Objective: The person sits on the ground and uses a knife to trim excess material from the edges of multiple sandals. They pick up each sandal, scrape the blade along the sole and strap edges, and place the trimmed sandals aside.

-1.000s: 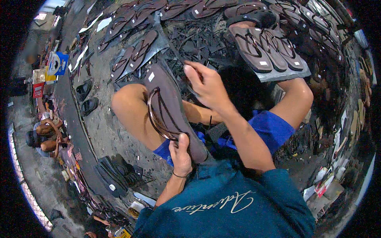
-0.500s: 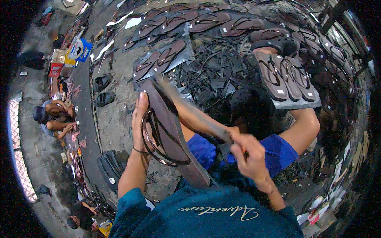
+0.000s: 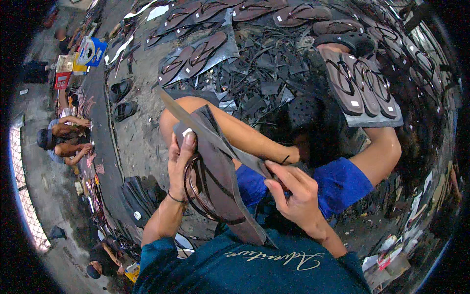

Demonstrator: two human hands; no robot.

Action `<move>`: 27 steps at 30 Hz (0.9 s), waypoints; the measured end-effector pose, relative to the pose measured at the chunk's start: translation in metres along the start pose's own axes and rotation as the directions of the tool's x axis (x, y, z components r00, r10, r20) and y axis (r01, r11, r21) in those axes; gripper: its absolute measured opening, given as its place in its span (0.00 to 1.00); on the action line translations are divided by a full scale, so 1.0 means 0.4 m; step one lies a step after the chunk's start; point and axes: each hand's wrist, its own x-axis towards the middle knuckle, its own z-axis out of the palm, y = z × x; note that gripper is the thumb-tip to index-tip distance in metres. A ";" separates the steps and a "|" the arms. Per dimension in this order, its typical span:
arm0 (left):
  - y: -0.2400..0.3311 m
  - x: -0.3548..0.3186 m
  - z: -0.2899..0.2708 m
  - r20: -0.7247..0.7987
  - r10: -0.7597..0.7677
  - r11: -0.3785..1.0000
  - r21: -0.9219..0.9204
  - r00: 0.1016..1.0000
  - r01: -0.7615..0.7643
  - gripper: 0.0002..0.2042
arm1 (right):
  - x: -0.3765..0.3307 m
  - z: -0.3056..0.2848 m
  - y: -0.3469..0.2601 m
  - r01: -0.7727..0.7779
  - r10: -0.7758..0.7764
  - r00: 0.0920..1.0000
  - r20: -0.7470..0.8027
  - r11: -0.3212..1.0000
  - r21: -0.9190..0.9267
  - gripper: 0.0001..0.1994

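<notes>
My left hand (image 3: pixel 177 171) grips a brown flip-flop (image 3: pixel 221 179) with dark glossy straps. Its thumb presses near a white sticker at the end of the footbed, and the straps bow out beside my wrist. Some dark sole sheet shows past the footbed's edge. My right hand (image 3: pixel 299 196) is closed round the handle end of a long knife (image 3: pixel 188 119). The blade slants up and left across the upper end of the flip-flop, close to its right edge. Whether it touches or cuts the sheet, I cannot tell. The fingers hide most of the handle.
Three flip-flops on a grey sheet (image 3: pixel 353 121) rest over my right leg. Rows of flip-flops (image 3: pixel 257 11) lie beyond, with a heap of dark offcuts (image 3: pixel 262 73) between. Black slides (image 3: pixel 123 111) lie at the left. A person (image 3: pixel 67 139) sits farther left.
The knife has swung to the flip-flop's upper end, and the motion blur on my right hand is gone. The flip-flop has moved slightly down and right, and my left thumb now lies on its face.
</notes>
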 end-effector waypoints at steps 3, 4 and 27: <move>0.014 -0.002 0.017 0.058 -0.065 0.997 -0.035 0.996 0.067 0.22 | 0.097 0.000 -0.018 0.042 -0.042 0.999 -0.014 0.997 0.062 0.15; 0.018 -0.002 0.022 0.069 -0.088 0.994 -0.061 0.994 0.092 0.21 | 0.123 0.007 -0.020 0.049 -0.048 0.999 -0.020 0.996 0.068 0.14; 0.061 -0.107 -0.075 0.473 -0.038 0.973 0.216 0.880 -0.074 0.37 | -0.122 -0.263 0.046 -0.049 0.049 0.921 0.387 0.999 -0.010 0.17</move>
